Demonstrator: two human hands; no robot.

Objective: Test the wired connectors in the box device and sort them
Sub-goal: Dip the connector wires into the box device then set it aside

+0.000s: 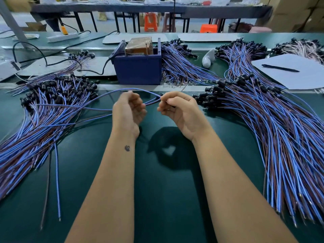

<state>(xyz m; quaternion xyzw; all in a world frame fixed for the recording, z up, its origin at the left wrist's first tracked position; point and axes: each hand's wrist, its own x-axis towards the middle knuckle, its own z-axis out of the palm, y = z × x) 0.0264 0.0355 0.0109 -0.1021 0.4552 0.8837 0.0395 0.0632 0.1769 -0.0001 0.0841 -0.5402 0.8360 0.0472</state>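
Green rubbery bench mat (168,199) nearest the camera is bare between the forearms, so the hands have room to work there.

Left hand (128,113) is curled, palm turned inward, fingers closed around a thin blue-and-brown wire pair (122,89). Right hand (177,109) pinches the same pair with thumb and forefinger at its small black connector end (161,95). Hands sit close together, not touching.

Wire's long axis: from the right-hand pinch it arcs up and left over the left hand, then trails down-left into the left heap of blue and brown wired connectors (43,116). Tail end is lost in that heap, can't tell where it stops.

Key relation: dark blue plastic box device (138,69) is straight ahead, just past the pale strip at the mat's far edge, centred between the hands. Right hand holds the connector end and is the one to feed it, my read. Path forward looks unobstructed; its top is open, with a brown cardboard-coloured block (138,44) inside and black cables (103,67) off its left side.

Right heap of blue and brown wired connectors (280,128) fans wide on the right. Which heap is tested, can't tell.

Far right: white paper sheet (294,72) with a black pen (280,68).
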